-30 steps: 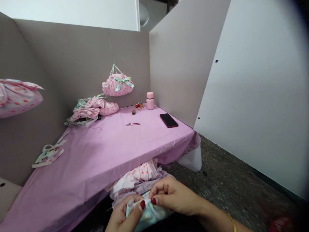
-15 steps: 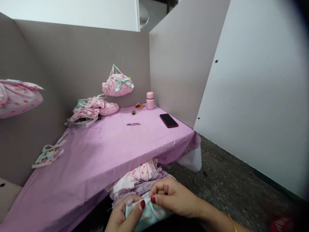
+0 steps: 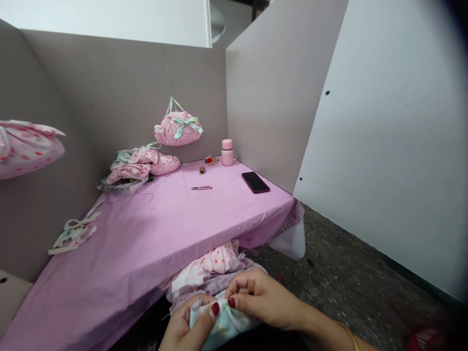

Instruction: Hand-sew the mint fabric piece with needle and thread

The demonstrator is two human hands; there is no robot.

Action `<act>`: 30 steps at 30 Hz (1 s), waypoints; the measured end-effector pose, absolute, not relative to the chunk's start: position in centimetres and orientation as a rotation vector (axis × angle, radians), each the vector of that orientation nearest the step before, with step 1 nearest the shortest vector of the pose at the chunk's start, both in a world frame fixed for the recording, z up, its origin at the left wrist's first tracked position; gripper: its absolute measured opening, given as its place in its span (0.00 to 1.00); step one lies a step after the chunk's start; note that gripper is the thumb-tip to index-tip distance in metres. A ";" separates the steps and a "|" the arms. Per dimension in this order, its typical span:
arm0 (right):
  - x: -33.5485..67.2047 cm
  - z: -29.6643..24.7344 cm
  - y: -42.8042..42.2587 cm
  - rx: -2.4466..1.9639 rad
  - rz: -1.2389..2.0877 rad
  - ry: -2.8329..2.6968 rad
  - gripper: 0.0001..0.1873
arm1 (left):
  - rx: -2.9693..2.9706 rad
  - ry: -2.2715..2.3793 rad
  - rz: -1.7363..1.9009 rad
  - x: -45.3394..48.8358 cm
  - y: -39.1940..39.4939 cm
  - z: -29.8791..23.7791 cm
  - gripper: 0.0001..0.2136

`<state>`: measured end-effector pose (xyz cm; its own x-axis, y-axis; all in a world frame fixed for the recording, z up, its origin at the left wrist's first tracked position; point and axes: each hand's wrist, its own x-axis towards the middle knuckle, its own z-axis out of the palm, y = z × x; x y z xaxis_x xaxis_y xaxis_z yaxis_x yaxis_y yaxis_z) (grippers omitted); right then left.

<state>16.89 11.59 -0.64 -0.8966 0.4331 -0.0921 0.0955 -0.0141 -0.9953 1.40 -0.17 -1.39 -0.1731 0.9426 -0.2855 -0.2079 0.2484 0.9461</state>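
Note:
My left hand point(image 3: 185, 324) and my right hand point(image 3: 261, 298) meet at the bottom of the view, both pinching a fold of pale mint-green printed cloth point(image 3: 224, 324) between fingers and thumbs. Any needle or thread there is too small to make out. Just beyond my hands lies a heap of pink and white floral fabric point(image 3: 215, 263), partly hidden by my fingers. A thin bangle point(image 3: 347, 337) circles my right wrist.
A pink-covered table point(image 3: 146, 229) holds thread snips point(image 3: 201, 187), a phone point(image 3: 255, 182), a pink bottle point(image 3: 227, 152), a spool point(image 3: 202, 170), and polka-dot cloth bags point(image 3: 142, 165). A bag point(image 3: 178, 129) hangs on the partition; grey partitions point(image 3: 109, 97) surround it.
Both hands stay almost where they were, still pinching the pale green cloth. Only slight finger shifts show.

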 end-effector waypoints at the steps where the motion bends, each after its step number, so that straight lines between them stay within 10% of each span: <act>1: 16.9 -0.7 11.6 -0.564 2.027 -1.997 0.14 | 0.762 1.318 1.232 1.4 -0.1 -1.5 0.16; 22: 16.3 0.2 10.3 -0.474 1.759 -2.163 0.08 | 0.623 1.202 1.336 2.0 0.1 -2.3 0.15; 30: 16.0 0.3 10.6 -0.227 0.947 -2.463 0.11 | 0.614 1.267 1.444 1.6 0.3 -2.9 0.14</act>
